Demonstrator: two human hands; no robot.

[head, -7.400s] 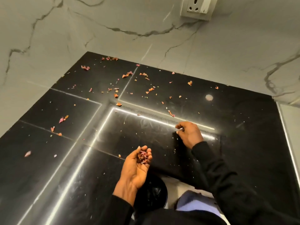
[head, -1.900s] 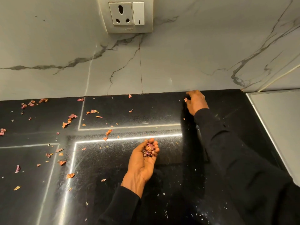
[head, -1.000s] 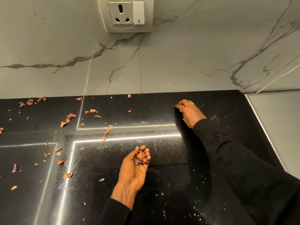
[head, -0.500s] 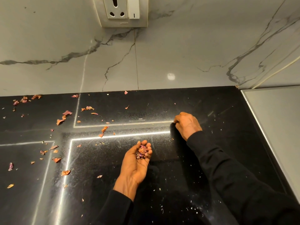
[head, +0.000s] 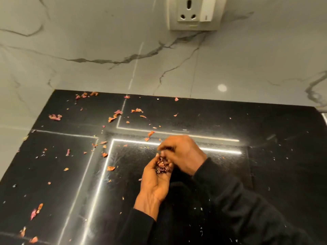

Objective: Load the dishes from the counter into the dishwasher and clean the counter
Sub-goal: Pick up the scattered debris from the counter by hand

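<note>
Over the glossy black stone counter (head: pixel 274 165): left hand (head: pixel 155 181) palm-up, cupping dried pink-orange petal scraps (head: pixel 161 167); right hand (head: pixel 184 152) too, fingertips bunched, pinching what, can't tell.

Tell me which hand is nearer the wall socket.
Right. The right hand is farther back over the counter, almost below the socket; the left hand, cupping scraps, lies nearer the person.

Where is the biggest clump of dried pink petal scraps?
Head view, centre: the clump of dried pink petal scraps sits in the cupped left hand, over the glossy black counter, under the right hand.
</note>
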